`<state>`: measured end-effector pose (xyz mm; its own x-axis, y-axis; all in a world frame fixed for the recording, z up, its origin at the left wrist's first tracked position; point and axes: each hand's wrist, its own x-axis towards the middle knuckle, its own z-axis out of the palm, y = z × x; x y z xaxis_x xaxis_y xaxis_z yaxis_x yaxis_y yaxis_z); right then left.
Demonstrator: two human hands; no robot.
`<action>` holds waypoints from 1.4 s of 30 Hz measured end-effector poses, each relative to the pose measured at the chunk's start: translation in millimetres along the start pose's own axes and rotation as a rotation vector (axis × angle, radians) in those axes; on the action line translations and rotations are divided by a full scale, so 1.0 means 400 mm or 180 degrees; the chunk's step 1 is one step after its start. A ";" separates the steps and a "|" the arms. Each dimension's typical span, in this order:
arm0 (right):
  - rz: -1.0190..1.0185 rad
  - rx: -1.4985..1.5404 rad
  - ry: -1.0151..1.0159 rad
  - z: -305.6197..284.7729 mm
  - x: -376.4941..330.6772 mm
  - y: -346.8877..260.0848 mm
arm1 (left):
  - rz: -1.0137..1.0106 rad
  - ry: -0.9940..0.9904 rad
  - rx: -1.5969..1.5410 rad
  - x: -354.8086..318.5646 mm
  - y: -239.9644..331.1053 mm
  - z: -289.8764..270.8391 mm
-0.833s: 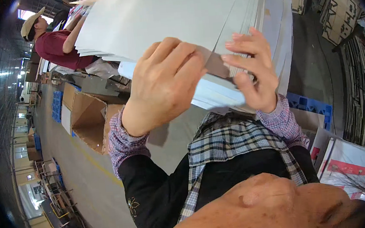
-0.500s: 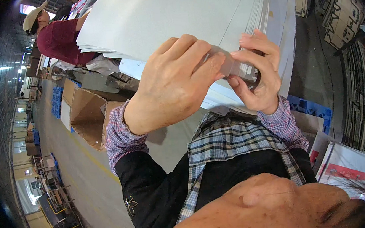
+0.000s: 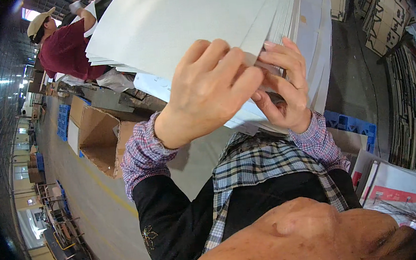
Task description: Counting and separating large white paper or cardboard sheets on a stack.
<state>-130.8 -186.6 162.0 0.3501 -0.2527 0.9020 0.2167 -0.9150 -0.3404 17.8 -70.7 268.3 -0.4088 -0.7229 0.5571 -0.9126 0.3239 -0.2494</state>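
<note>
Widest of all, the grey floor runs away to the left, open room there, with only a narrow strip on the right, between the stack and the dark leaning boards.

And here's the big one, the stack of white sheets: straight ahead, running away from the person and out past the top of the view, so its far end, and which way is longer, I can't call. Near edge faces the body, slanting down from left to right; along the right side the layers fan out in thin, stepped lines. Tight quarters on this side: the checked apron sits just beside that near edge.

Out left, a co-worker in a dark red top stands past the stack's left edge, and nearer in, an open cardboard box gapes beyond the left forearm.

Now the hands, over the near right corner! Left hand: back up, fingers curled, tips hidden, grip impossible to tell. Right hand: fingers half bent, thumb apart below them, its hold hidden too.

Smallest, a greyish piece peeps out between the hands, too covered to read its long axis or where it points.
</note>
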 end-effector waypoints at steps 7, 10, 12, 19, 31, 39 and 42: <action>0.0073 0.0268 -0.0037 -0.010 -0.004 0.015 | -0.0330 -0.0166 -0.0029 -0.040 0.014 -0.048; 0.0199 0.0621 -0.0184 -0.025 -0.001 0.020 | -0.0496 -0.0468 0.0022 -0.013 0.045 -0.067; 0.0286 0.0694 -0.0038 -0.025 -0.001 0.014 | -0.0406 -0.0624 -0.0168 -0.004 0.046 -0.064; 0.0375 0.0729 0.0550 0.000 -0.007 0.003 | -0.0263 -0.0398 0.0107 -0.011 0.027 -0.057; 0.0062 -0.0112 -0.0108 -0.012 0.009 0.008 | -0.0345 -0.0355 0.0350 0.046 0.030 -0.058; 0.0077 0.0061 0.0092 -0.002 0.000 0.011 | -0.0411 -0.0303 0.0198 0.058 0.051 -0.002; 0.0009 0.0059 0.0093 0.000 -0.002 0.018 | -0.0314 -0.0117 0.0045 0.047 0.038 0.015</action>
<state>-129.7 -192.8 158.8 0.3241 -0.2646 0.9083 0.2327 -0.9083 -0.3476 -3.9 -83.1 270.5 -0.3166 -0.7728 0.5501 -0.9482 0.2417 -0.2061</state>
